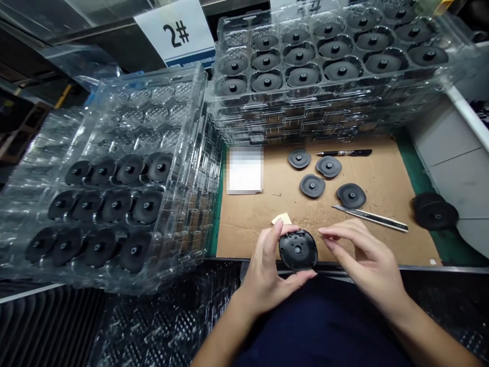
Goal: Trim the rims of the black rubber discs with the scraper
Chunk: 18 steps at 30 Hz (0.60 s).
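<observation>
My left hand (pixel 265 272) is closed around the rim of a black plastic disc (pixel 298 251), whose face with small holes and studs is turned up towards me. Just right of the disc, my right hand (pixel 370 260) has thumb and forefinger pinched together, apart from it. Whatever is between those fingertips, if anything, is too small to make out. A pale yellow scrap (pixel 281 218) shows behind my left fingertips. Beyond my hands, several similar black discs (pixel 312 186) lie hub up on the cardboard (pixel 244 229). A slim craft knife (pixel 370 218) lies beside the nearest one.
Clear trays (pixel 187 117) with rows of black discs are stacked at left, and another tray stack (pixel 324 109) stands behind. A black pen (pixel 344 152) and a white, blurred-out card (pixel 245 171) lie on the cardboard. More discs (pixel 437 216) are piled at right, beside a white wall.
</observation>
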Available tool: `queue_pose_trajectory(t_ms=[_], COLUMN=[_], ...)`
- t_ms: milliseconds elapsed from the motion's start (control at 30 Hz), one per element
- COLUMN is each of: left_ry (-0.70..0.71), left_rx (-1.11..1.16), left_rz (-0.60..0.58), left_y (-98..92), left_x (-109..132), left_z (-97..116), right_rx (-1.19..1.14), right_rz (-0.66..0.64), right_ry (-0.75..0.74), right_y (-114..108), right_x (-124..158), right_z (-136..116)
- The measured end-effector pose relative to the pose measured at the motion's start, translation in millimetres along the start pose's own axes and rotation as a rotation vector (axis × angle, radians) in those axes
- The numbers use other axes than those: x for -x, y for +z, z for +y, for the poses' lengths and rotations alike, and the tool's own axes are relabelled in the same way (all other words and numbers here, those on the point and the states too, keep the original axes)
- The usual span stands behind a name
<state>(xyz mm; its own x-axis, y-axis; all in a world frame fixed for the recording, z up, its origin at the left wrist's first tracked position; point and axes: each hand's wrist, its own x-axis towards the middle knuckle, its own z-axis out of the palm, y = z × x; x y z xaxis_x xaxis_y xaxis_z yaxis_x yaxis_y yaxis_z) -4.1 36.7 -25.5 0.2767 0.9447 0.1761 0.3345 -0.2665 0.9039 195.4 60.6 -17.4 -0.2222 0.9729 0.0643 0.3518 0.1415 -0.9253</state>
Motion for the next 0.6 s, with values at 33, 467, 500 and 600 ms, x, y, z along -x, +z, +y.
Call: queue_pose_trajectory(t_ms=[33,467,500,600], left_ry=[0.007,-0.38,-0.396,-0.4], left_rx=[0.01,0.525,0.537,0.528], left_rz=[0.004,-0.136,-0.145,-0.157], left_y=[0.0,-3.2,-2.8,0.0], left_x=[-0.2,1.5,1.6,1.5], left_z=[1.4,19.4,20.2,21.4], right_rx=[-0.07,-0.619,-0.652,-0.706], right_rz=[-0.05,-0.725,-0.725,-0.702], right_ry=[0.025,0.378,0.397,0.448], right_y=[-1.6,-17.9,-18.2,-20.0], right_x=[-2.4,-36.7,-35.7,-29.1], right_z=[-4.8,-26.6,-26.6,-25.8])
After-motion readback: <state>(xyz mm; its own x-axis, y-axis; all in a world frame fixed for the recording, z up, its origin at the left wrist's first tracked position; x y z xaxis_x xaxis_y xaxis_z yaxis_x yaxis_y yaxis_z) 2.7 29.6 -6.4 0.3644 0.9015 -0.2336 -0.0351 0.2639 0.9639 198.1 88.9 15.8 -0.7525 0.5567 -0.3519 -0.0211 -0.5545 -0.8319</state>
